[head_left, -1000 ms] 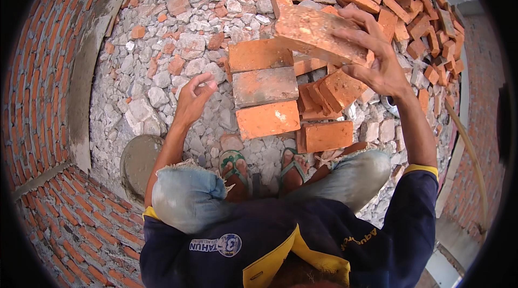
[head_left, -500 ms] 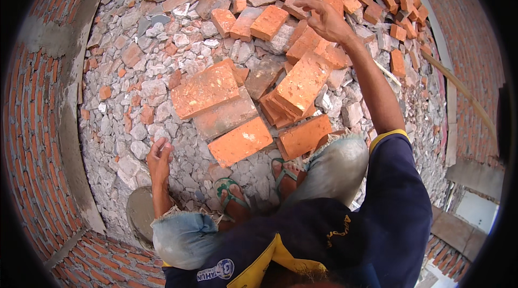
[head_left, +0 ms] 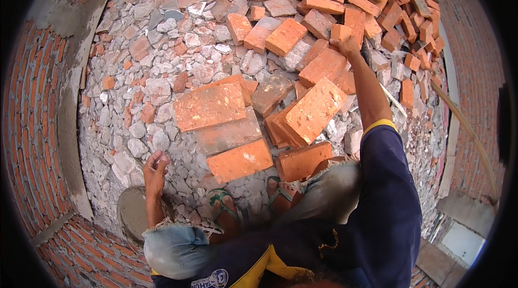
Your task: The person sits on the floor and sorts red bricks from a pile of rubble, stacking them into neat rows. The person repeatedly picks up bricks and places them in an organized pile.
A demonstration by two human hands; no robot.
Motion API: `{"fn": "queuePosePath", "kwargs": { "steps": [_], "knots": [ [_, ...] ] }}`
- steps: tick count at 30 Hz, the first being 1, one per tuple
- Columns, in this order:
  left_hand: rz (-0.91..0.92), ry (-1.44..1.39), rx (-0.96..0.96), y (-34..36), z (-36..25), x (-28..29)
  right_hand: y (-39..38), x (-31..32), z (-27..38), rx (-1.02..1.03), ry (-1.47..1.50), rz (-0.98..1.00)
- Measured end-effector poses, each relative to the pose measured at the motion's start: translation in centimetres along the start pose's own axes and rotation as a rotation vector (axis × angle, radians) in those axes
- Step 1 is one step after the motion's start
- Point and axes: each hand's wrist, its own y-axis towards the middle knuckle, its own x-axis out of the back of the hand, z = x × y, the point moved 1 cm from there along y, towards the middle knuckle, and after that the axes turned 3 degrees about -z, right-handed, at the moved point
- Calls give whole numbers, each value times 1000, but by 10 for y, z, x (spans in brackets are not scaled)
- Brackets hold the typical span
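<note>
Orange clay brick: set upper right of centre, at the edge of the loose brick pile, among grey rubble.
Right hand: stretched far up the frame, laid on that brick; whether the fingers are closed round it cannot be told.
Left hand: seen lower left, fingers loose and half curled, nothing grasped, just above grey stone rubble.
Flat orange bricks: laid side by side at centre, above the sandalled feet.
Red brick wall: curved along the left edge.
</note>
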Motion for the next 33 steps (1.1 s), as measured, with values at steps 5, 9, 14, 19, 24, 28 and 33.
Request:
{"fn": "queuePosePath", "kwargs": {
  "steps": [5, 9, 14, 19, 24, 28, 33],
  "knots": [
    [-32, -32, 27, 0, 9, 12, -7, 13, 18, 183, -122, -271],
    [-40, -11, 12, 5, 9, 10, -37, 62, 87, 566, 52, -168],
    [17, -27, 29, 15, 5, -4, -114, 60, 176, 1208, -243, 435],
    [-16, 33, -79, 12, -1, -2, -195, -6, 206, 1260, -613, 1076],
    [-87, -21, -1, 0, 24, 16, -160, -33, 205, 1138, -633, 1334],
    [-91, -77, 76, 2, 41, 28, -91, -39, 192, 1229, -738, 439],
    [-67, -5, 65, 4, 30, 24, -52, -63, 180, 1318, -948, 429]
  ]
}}
